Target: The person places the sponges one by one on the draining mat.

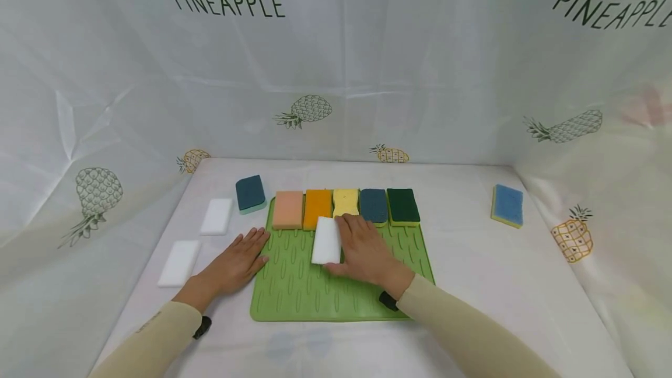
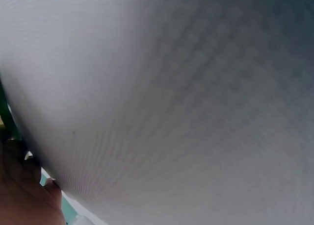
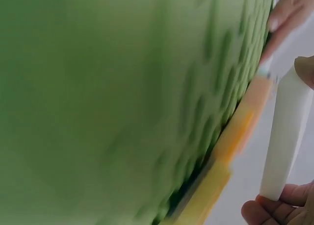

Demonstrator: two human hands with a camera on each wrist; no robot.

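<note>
My right hand (image 1: pixel 364 252) grips a white sponge (image 1: pixel 326 241) by its ends, thumb at the near end and fingers at the far end. It is held over the green ridged mat (image 1: pixel 294 299), and the right wrist view shows the white sponge (image 3: pixel 284 132) raised off the mat. Flat beside the mat's left edge rests my left hand (image 1: pixel 236 264), its fingers extended and fingertips at the rim. Along the mat's far edge lies a row of sponges: pink (image 1: pixel 287 210), orange (image 1: pixel 317 209), yellow (image 1: pixel 346 202), grey-blue (image 1: pixel 374 206) and dark green (image 1: pixel 403 206).
Two more white sponges (image 1: pixel 216 216) lie on the table left of the mat. Behind them, near the mat's far left corner, is a dark blue sponge (image 1: pixel 250 193). A blue and yellow sponge (image 1: pixel 507 205) sits far right. A pineapple-printed curtain (image 1: pixel 420 74) encloses the table.
</note>
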